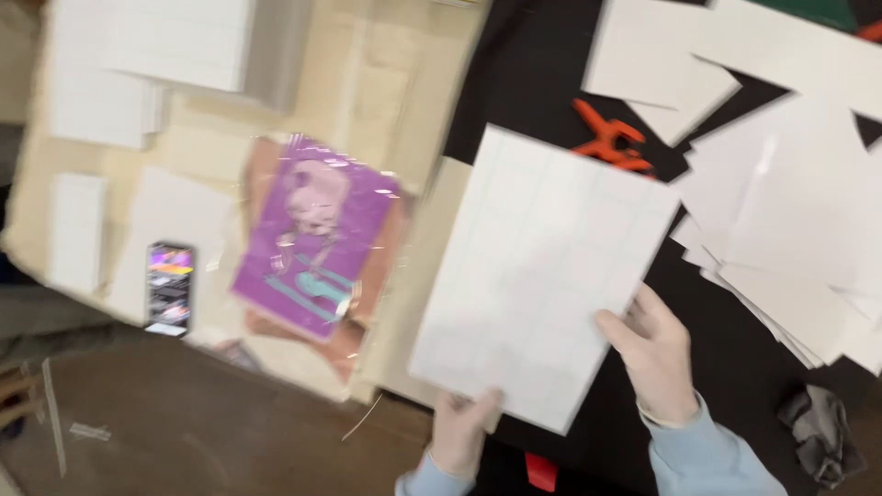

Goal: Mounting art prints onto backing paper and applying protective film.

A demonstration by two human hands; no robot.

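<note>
Black surface under everything, pale wooden board to its left. Held above the seam between them: a white sheet, faintly gridded, tilted, near the middle of the view. Right of the sheet, a loose fan of white sheets; beyond its far corner, an orange clamp. Left of the sheet, a purple packet in clear wrap, then a phone, then white stacks at the board's far end.

Left hand pinching the sheet's near edge, thumb on top, fingers closed beneath. Right hand gripping the sheet's right edge, thumb over, fingers curled under.

Probably light and thin, yet holding flat, so likely card or label stock; smooth, easily creased; best held by opposite edges, as here.

Motion blur throughout. Grid lines barely legible. Fingers under the sheet hidden. Dark crumpled thing right of the sheet unclear. Stacks cut off at frame edge.
</note>
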